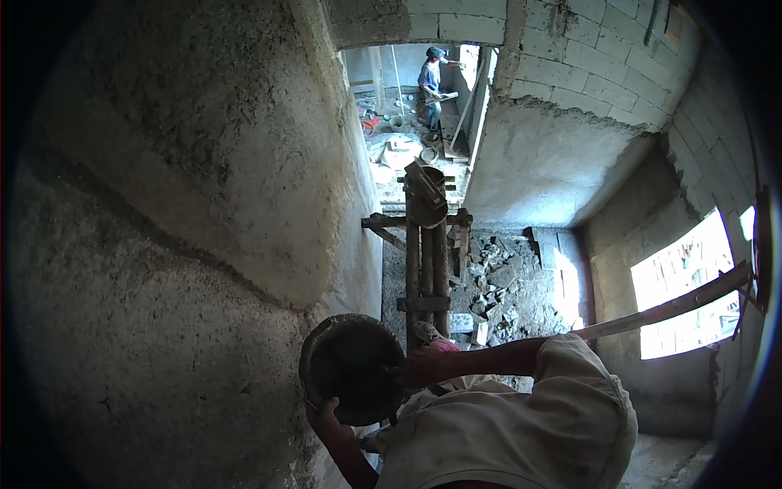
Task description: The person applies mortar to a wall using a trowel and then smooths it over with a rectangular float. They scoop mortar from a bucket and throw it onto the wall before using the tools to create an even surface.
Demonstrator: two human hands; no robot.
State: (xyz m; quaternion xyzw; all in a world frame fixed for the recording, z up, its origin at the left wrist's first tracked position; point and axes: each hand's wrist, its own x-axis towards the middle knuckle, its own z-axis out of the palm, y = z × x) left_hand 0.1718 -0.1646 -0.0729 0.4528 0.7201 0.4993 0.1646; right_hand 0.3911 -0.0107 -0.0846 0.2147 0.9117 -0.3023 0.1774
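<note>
A dark round bucket [306, 359] is in front of me, close to the rough wall on the left. Its inside is shadowed, with a grey, mortar-like mass in it. My left hand [326, 416] grips the bucket's near-left rim, thumb over the edge. My right hand [417, 371] is closed at the right side of the bucket, its fingers toward the inside. What it holds is lost in the dark.
Narrow scaffold poles [427, 273] run ahead, carrying another bucket [428, 215] with a wooden piece [423, 184] across it. Rubble [493, 285] covers the floor below. A long plank [668, 312] slants at right. A co-worker [433, 81] stands beyond the doorway.
</note>
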